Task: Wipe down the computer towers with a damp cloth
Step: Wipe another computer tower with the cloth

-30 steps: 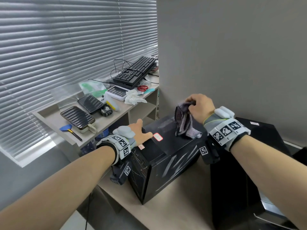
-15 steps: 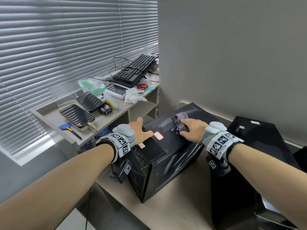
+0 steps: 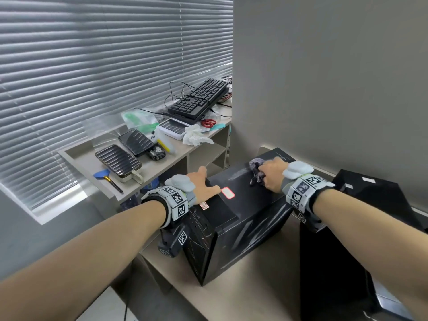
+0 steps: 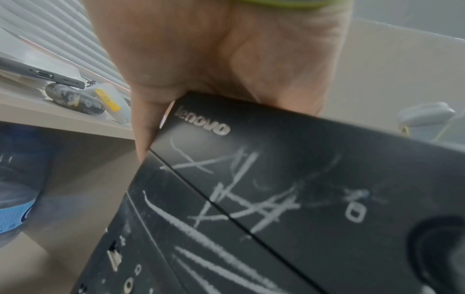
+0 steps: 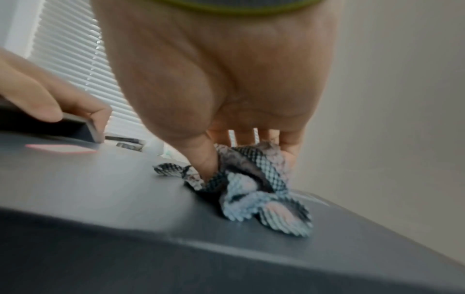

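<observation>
A black, dusty computer tower (image 3: 243,205) stands on the beige desk, with a Lenovo logo on its scratched front (image 4: 276,179). My left hand (image 3: 201,183) grips its front top corner, palm on top (image 4: 214,49) and fingers curled over the far edge (image 5: 75,111). My right hand (image 3: 272,176) pinches a crumpled grey checked cloth (image 3: 256,172) between thumb and fingers and presses it on the tower's top, toward the back. The right wrist view shows the cloth (image 5: 251,183) bunched under the fingers on the grey lid (image 5: 100,189). A second black tower (image 3: 370,205) stands to the right.
A low shelf (image 3: 76,156) at the left carries a keyboard (image 3: 199,98), red scissors (image 3: 208,122), a crumpled tissue (image 3: 194,135) and ribbed trays (image 3: 118,161). A grey wall (image 3: 324,89) rises behind the towers. A blue-labelled bottle (image 4: 15,199) stands under the shelf.
My right hand brought the cloth down from above the tower onto its top and slid it toward the back. My left hand kept its grip on the front corner.
</observation>
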`<action>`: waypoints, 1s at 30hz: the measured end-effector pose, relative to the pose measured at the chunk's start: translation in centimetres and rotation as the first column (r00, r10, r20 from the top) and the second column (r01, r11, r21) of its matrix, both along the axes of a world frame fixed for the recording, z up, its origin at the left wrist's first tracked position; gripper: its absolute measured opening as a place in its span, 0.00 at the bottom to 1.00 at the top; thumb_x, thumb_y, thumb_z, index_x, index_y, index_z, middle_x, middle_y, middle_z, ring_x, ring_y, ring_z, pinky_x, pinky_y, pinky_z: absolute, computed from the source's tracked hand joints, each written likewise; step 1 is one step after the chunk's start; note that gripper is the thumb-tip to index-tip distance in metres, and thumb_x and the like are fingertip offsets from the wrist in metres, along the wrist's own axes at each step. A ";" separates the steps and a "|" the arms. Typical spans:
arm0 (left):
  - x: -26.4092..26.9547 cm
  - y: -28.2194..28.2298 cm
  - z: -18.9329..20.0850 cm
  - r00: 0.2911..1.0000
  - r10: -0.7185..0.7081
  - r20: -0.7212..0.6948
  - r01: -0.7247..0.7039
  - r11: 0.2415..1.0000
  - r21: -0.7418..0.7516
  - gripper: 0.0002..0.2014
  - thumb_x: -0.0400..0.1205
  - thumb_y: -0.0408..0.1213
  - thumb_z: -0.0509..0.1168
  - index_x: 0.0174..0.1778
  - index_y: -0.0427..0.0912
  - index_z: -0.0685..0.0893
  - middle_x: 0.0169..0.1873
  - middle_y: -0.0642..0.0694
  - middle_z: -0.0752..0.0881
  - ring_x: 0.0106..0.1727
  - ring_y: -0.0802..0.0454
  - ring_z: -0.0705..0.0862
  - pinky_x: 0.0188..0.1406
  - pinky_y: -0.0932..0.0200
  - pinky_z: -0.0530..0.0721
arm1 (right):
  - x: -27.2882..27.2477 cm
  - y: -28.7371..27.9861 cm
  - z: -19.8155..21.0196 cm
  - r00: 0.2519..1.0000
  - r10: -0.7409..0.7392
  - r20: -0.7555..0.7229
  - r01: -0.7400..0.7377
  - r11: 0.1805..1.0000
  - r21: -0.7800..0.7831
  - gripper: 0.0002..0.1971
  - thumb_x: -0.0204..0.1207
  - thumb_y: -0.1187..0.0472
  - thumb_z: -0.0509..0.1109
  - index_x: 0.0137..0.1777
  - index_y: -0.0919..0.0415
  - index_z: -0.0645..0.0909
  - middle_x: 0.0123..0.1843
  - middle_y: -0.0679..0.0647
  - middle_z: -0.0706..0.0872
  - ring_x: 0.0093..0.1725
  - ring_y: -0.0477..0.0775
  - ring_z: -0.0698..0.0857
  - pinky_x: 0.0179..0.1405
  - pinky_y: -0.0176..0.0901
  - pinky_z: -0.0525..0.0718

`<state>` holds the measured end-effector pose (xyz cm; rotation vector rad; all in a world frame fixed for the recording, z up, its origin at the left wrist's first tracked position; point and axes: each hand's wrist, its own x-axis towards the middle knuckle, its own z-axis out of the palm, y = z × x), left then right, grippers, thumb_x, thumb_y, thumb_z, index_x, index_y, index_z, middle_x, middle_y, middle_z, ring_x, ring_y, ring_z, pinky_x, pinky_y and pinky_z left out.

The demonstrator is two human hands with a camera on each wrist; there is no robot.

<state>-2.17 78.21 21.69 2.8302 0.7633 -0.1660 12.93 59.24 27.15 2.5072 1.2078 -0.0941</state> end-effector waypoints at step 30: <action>0.1 0.0 -1.1 0.998 0.006 0.060 -0.008 0.999 0.036 0.27 0.69 0.69 0.53 0.48 0.49 0.64 0.34 0.51 0.79 0.33 0.44 0.81 0.41 0.47 0.85 | -5.1 -1.3 -2.0 0.861 0.288 -0.418 -0.131 0.922 0.366 0.25 0.69 0.69 0.64 0.64 0.48 0.84 0.69 0.38 0.81 0.70 0.49 0.77 0.67 0.36 0.73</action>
